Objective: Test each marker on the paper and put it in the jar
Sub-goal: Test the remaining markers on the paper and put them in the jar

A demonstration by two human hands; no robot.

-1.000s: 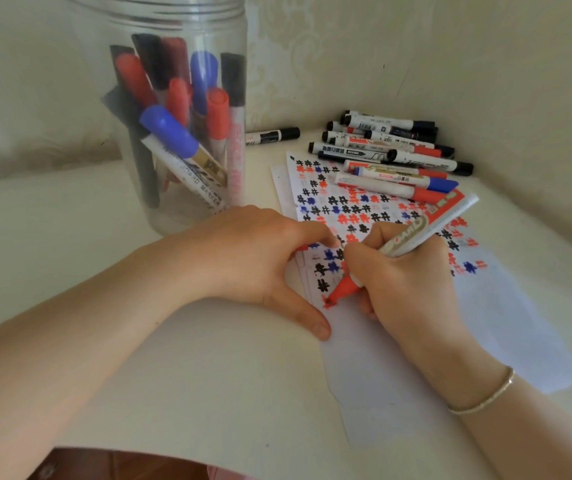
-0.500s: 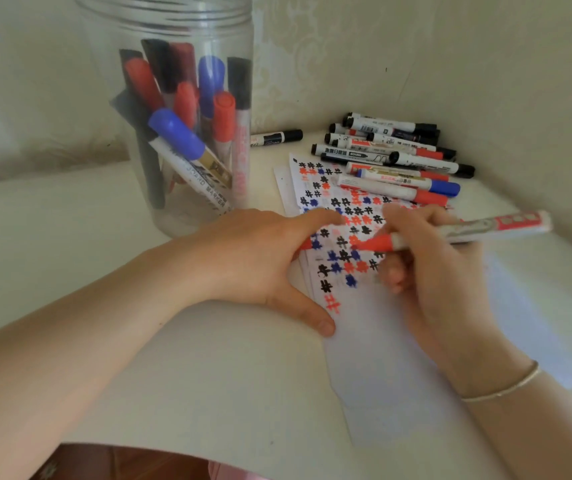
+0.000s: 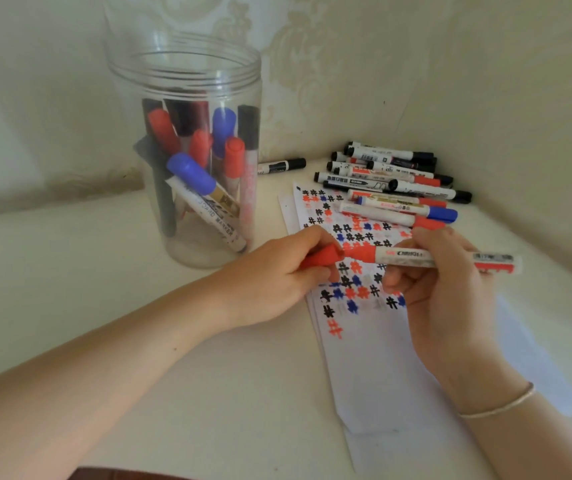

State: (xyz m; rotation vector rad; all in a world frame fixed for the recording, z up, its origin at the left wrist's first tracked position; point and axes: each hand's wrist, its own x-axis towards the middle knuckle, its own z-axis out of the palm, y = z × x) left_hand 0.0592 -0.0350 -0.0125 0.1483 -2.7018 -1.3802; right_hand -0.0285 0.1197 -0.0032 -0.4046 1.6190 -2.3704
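Two hands above paper (image 3: 374, 368): left hand (image 3: 274, 282) pinches red cap (image 3: 322, 257); right hand (image 3: 447, 292) grips red marker (image 3: 426, 258); jar (image 3: 187, 161) well left.

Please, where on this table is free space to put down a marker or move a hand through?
Free: the bare table left of the jar, and the unmarked lower part of the paper below both hands. Crowded: the far right corner, where the loose markers lie together, some on the paper's top edge.
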